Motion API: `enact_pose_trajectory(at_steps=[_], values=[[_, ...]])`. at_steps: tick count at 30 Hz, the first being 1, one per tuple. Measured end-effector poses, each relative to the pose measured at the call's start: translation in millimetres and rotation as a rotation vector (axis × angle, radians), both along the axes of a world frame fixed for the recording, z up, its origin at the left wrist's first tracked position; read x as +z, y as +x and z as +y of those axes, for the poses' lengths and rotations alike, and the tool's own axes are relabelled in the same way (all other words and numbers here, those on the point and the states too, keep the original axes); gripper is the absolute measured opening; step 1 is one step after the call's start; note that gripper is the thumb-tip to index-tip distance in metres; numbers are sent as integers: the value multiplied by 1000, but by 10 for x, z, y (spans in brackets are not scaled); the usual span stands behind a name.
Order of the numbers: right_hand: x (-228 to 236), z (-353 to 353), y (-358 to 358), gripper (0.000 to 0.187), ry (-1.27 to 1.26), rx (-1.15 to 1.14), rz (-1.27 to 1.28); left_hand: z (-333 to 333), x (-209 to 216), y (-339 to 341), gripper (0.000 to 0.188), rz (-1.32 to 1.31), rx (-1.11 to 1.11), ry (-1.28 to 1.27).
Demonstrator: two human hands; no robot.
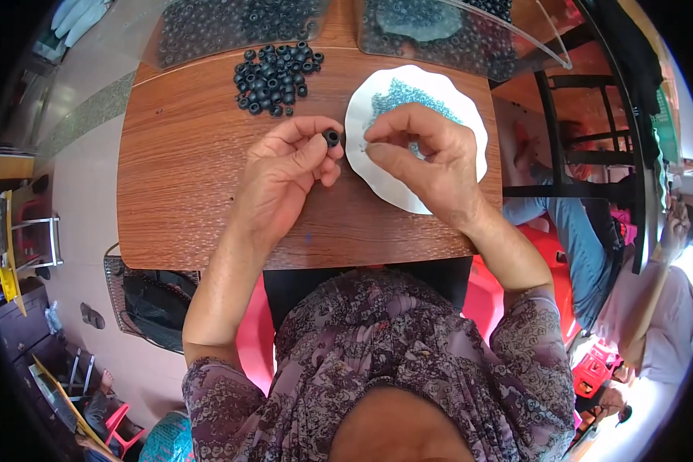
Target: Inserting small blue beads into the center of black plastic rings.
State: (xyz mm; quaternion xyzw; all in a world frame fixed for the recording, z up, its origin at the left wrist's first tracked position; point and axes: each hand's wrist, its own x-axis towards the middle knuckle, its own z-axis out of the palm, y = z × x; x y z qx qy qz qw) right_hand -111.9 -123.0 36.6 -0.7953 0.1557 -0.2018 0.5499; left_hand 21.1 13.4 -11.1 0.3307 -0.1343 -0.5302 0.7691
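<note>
My left hand (281, 165) pinches a small black round part with a hole in it (331, 137) between thumb and fingers, its hole facing up. Just to the right, my right hand (435, 154) hovers over the near part of a white scalloped plate (423, 202). Its thumb and forefinger come close together at the plate's left side; whatever tiny piece may be between them is too small to make out. On that plate lies a heap of small, clear bluish pieces (408, 94), partly hidden by my right hand. A loose pile of similar black parts (273, 81) sits beyond my left hand.
Two clear bins, one at the far left (231, 35) and one at the far right (439, 46), hold many black parts. The brown wooden table (185, 177) ends just before my body. A black wire basket (150, 300) stands left below it; another person in jeans (581, 246) sits to the right.
</note>
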Motion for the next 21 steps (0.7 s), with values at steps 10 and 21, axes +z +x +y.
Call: enact_pose_trajectory(at_steps=[10,21], values=[[-6,102,129,15,85,59,-31,42,23,-5,21,-10,-16,-33],[-28,110,179,14,34,87,-33,62,-11,-6,21,-37,-6,-31]])
